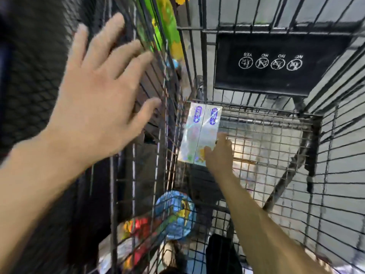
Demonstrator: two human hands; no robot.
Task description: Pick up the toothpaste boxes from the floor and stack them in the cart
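While looking down into wire cart [276, 139] from head cam: two shiny toothpaste boxes [199, 133] lying flat, side by side, on cart floor near frame center, against left wall. Right hand [219, 153] reaching down w/ straight fingers, tips touching near end of right-side box, not gripping. Left hand [102, 91] at upper left, fingers spread wide, holding nothing, close to cart's left wall; touching or not, can't tell. Black warning sign [276, 62] at upper right. Bright toys [173, 214] outside wall, lower center.
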